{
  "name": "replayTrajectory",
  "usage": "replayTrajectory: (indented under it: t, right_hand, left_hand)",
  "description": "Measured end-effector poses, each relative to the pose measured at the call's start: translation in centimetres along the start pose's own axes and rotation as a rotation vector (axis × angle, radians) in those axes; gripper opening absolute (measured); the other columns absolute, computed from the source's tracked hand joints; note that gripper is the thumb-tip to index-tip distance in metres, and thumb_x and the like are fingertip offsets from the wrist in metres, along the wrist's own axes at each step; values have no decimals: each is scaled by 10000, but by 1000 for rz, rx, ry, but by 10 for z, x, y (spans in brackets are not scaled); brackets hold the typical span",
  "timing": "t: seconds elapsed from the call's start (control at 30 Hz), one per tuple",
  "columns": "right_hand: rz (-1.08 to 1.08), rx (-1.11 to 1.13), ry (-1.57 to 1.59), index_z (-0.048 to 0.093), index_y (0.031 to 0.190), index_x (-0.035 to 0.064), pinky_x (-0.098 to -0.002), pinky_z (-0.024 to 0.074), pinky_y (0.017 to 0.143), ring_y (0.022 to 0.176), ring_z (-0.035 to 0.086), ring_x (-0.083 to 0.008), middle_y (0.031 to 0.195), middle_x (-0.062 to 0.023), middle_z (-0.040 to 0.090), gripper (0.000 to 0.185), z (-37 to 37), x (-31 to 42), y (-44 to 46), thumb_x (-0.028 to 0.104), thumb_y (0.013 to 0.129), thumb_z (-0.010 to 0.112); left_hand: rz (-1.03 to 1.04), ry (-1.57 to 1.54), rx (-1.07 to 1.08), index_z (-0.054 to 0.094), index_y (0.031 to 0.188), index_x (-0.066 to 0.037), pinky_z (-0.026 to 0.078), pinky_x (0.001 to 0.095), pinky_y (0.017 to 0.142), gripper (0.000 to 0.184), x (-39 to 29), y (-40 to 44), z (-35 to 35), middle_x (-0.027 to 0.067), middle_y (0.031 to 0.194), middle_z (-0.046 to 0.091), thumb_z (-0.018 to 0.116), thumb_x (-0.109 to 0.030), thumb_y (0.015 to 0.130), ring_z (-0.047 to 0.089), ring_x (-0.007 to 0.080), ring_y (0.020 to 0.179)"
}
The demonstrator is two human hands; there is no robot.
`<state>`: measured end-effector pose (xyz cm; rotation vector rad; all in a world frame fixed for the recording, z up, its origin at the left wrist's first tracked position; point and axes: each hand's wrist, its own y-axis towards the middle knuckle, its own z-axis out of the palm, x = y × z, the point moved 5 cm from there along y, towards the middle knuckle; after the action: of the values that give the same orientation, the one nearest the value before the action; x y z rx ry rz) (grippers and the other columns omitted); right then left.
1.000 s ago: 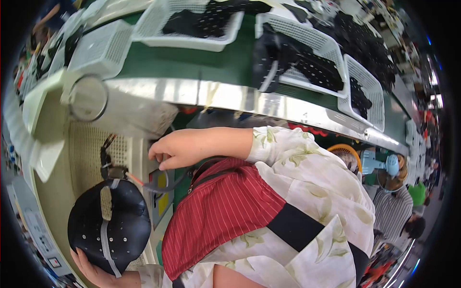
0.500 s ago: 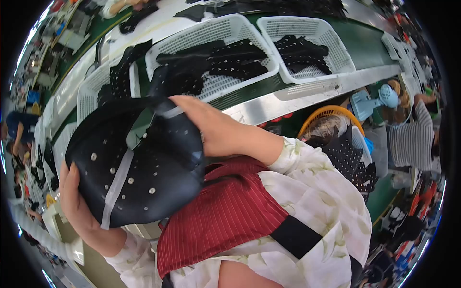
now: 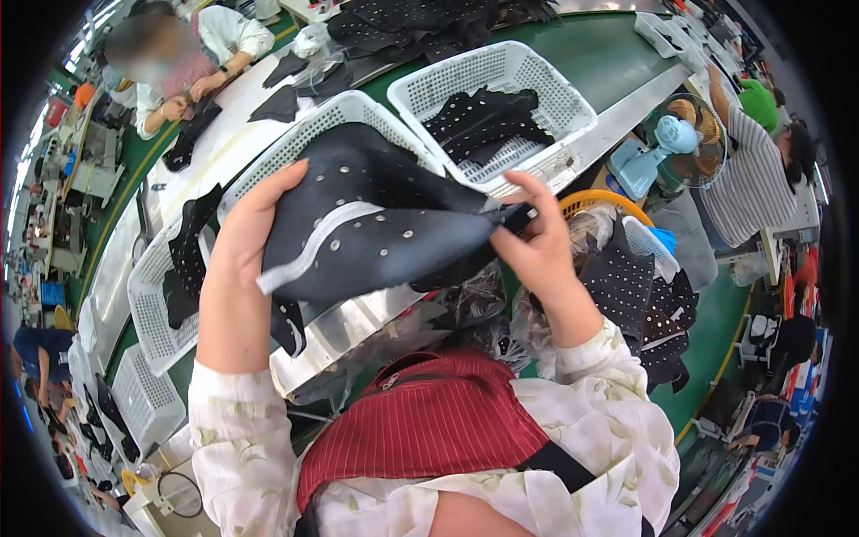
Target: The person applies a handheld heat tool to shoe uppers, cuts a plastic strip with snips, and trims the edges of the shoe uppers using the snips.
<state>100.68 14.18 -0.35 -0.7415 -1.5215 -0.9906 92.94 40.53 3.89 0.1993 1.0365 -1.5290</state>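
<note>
Both hands hold a black leather-like piece (image 3: 394, 242), dotted with metal eyelets and carrying a strip of white tape. It is bent into a curved shape in front of my red striped apron. My left hand (image 3: 246, 233) grips its left edge, thumb up along the side and the other fingers hidden behind. At the far end, my right hand (image 3: 541, 246) pinches the narrow tip between thumb and fingers. Behind the piece is a white plastic basket (image 3: 344, 106). Another white basket (image 3: 492, 58), holding black dotted pieces (image 3: 488, 125), stands beyond it.
More white baskets (image 3: 148, 394) stand at the left. At right, an orange basket (image 3: 608, 199) has black dotted pieces (image 3: 626, 286) heaped by it, near a blue fan (image 3: 676, 134). Across the table, a co-worker's hands (image 3: 192, 98) handle a dark piece. Another person wears a striped top (image 3: 761, 179).
The piece has moved right and up and turned, its right end now stretched out to a tip. My right hand has shifted right to that tip; my left hand has risen. The view has swung.
</note>
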Motion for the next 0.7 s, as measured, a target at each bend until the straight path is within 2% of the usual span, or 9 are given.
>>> replayTrajectory:
  t: [0.07,0.17,0.27,0.33,0.4,0.47,0.5,0.57,0.7]
  right_hand:
    - [0,-48,140,430,1284,57,-243,483,796,959,565,-116,1092,-50,525,603,-20,7,12,-58,743,671]
    - [-47,-98,32,446,1263,28,-224,468,813,980,553,-101,1116,-54,539,546,-48,36,28,-59,760,637]
    - [-34,-137,-80,473,1239,7,-223,464,817,973,558,-101,1073,-62,587,499,-78,48,52,-43,771,637]
    - [-48,-189,-121,474,1239,-6,-224,473,794,938,574,-111,1031,-74,604,494,-96,48,76,-21,777,649]
    - [-121,-287,-139,479,1227,-22,-223,477,780,897,588,-118,1020,-80,616,472,-113,49,107,-6,787,648]
    - [-159,-360,-94,480,1213,-46,-225,478,770,868,593,-118,1015,-86,622,451,-131,41,142,10,798,648]
    - [-213,-442,-122,476,1205,-64,-225,482,731,842,595,-115,1001,-88,627,455,-135,42,157,35,801,661]
    - [-218,-520,-175,446,1229,-65,-233,487,676,827,600,-130,1019,-115,626,552,-165,13,205,108,779,712]
    - [-47,-719,-226,271,1357,-61,-287,491,676,921,582,-226,1190,-230,527,878,-189,-36,251,201,706,799]
  left_hand:
    - [30,-31,130,547,1165,2,534,389,806,393,1,28,6,163,1070,635,548,-292,906,642,256,938]
    - [60,-56,131,374,1339,-50,482,452,869,628,10,49,11,155,1255,521,462,-502,913,557,325,1083]
    - [177,86,-52,388,1326,-60,487,428,849,573,47,67,-16,150,1237,535,476,-459,925,579,315,1024]
    - [223,450,-85,417,1308,-63,486,413,847,518,95,61,-27,164,1210,552,526,-382,915,581,289,1030]
    - [309,1105,17,438,1293,-72,473,425,870,492,152,70,-45,173,1167,572,565,-322,889,579,287,1034]
    - [530,1465,88,433,1305,-83,413,459,953,523,180,62,-37,188,1225,527,581,-319,862,534,303,1105]
    - [535,1461,85,433,1305,-83,413,459,953,523,191,66,-46,188,1225,527,581,-319,862,534,303,1105]
    - [699,1761,-5,424,1322,-105,334,474,1024,561,208,76,-59,177,1318,455,589,-342,842,454,322,1196]
    - [645,1904,-27,398,1350,-121,318,449,1033,637,218,84,-75,156,1378,401,605,-380,806,415,307,1237]
